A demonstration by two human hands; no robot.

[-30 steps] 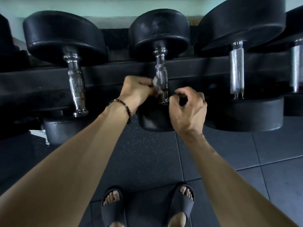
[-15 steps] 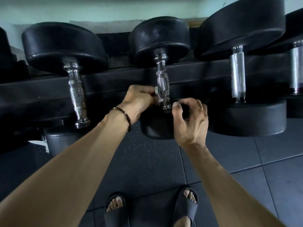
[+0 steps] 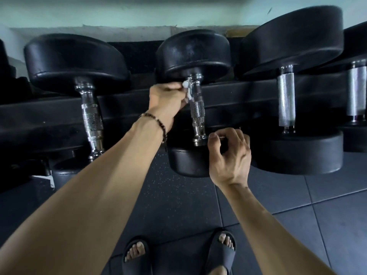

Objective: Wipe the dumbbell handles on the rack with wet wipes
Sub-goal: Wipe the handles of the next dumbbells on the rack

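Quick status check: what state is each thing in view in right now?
left hand: pinches wet wipe against handle top
wet wipe: crumpled, pressed on handle
middle dumbbell handle: racked, lower part bare
right hand: fingers curled beside the handle's lower collar
left dumbbell: racked, untouched

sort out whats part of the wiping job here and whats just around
In the job: left hand pressing the wet wipe on the middle dumbbell handle; right hand at its near end; the other dumbbell handles.
Just there: floor tiles, sandals.

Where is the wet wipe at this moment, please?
In the head view the wet wipe sits centre-frame, pinched by the left hand against the upper end of the middle dumbbell's handle.
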